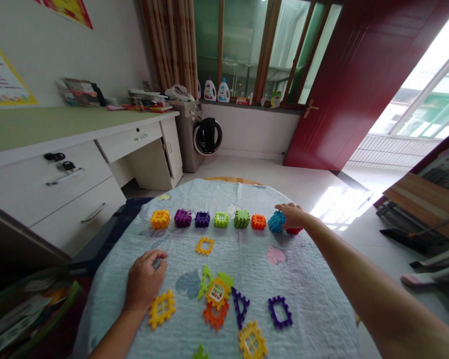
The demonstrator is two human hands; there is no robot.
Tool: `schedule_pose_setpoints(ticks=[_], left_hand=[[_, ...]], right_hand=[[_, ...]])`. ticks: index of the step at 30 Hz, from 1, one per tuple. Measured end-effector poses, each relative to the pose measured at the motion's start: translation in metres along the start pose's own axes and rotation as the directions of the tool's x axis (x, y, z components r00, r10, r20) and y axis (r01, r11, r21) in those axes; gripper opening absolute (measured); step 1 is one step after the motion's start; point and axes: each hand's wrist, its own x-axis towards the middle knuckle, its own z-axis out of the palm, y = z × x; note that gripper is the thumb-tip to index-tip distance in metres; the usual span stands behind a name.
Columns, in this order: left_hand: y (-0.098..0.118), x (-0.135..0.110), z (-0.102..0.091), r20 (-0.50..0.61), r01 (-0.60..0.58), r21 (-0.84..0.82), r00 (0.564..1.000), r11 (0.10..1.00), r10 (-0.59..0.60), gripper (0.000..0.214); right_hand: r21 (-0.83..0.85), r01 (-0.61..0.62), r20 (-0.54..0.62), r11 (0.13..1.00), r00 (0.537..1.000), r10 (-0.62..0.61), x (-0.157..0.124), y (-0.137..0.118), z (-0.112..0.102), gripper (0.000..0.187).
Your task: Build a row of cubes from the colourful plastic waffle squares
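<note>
A row of plastic block cubes runs across the far side of the round table [314, 299]: yellow [160, 219], two purple [183, 218], light green [221, 219], green [241, 219], orange [258, 222], blue [276, 222]. My right hand [294, 215] reaches to the row's right end, fingers curled over a red cube [294, 231] beside the blue one. My left hand [145, 281] rests on the cloth with fingers curled under, beside a flat yellow grid piece [161, 308]. Loose flat pieces lie near the front, among them a yellow frame [204, 245] and a purple frame [280, 312].
A pale quilted cloth covers the table. A white desk with drawers [60, 189] stands at the left, a washing machine [196, 134] behind it. A red door [359, 85] is open at the right. Wooden boards [426, 204] lie on the floor at far right.
</note>
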Motion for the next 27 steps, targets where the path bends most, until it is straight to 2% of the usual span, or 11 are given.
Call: schedule_pose_setpoints(ticks=[3,6,11,14,17,20,22,24,27], left_hand=[[0.001,0.0,0.0,0.0,0.007,-0.002,1.0,1.0,-0.007,0.022],[0.002,0.0,0.0,0.001,0.009,-0.005,1.0,1.0,-0.009,0.022],[0.001,-0.001,-0.001,-0.008,0.003,0.0,1.0,1.0,-0.003,0.021],[0.002,-0.001,-0.002,-0.003,-0.002,0.001,1.0,1.0,0.002,0.02],[0.005,0.0,-0.003,0.003,0.002,0.003,1.0,1.0,-0.002,0.021],[0.008,-0.001,-0.003,0.005,0.013,0.004,1.0,1.0,-0.013,0.021],[0.01,-0.001,-0.004,0.002,0.019,0.005,1.0,1.0,-0.019,0.02],[0.011,-0.002,-0.004,-0.002,0.021,0.01,1.0,1.0,-0.021,0.019],[0.012,-0.002,-0.004,-0.001,0.014,0.018,1.0,1.0,-0.014,0.018]], right_hand=[[-0.011,0.014,-0.013,1.0,1.0,-0.015,0.002,-0.001,0.003,0.063],[-0.019,0.03,-0.018,0.999,0.999,-0.03,0.005,-0.001,0.007,0.055],[-0.024,0.03,-0.013,0.999,0.999,-0.03,0.009,-0.001,0.01,0.058],[-0.019,0.005,-0.027,1.0,1.0,-0.006,0.005,-0.003,0.006,0.071],[0.021,-0.005,-0.112,1.0,0.994,0.008,-0.009,-0.013,-0.001,0.085],[0.157,0.08,-0.286,0.984,0.958,-0.032,-0.035,-0.039,0.001,0.075],[0.266,0.217,-0.368,0.939,0.923,-0.109,-0.056,-0.063,0.013,0.06],[0.36,0.307,-0.405,0.881,0.902,-0.149,-0.076,-0.085,0.034,0.05],[0.425,0.274,-0.384,0.863,0.918,-0.102,-0.096,-0.104,0.073,0.043]])
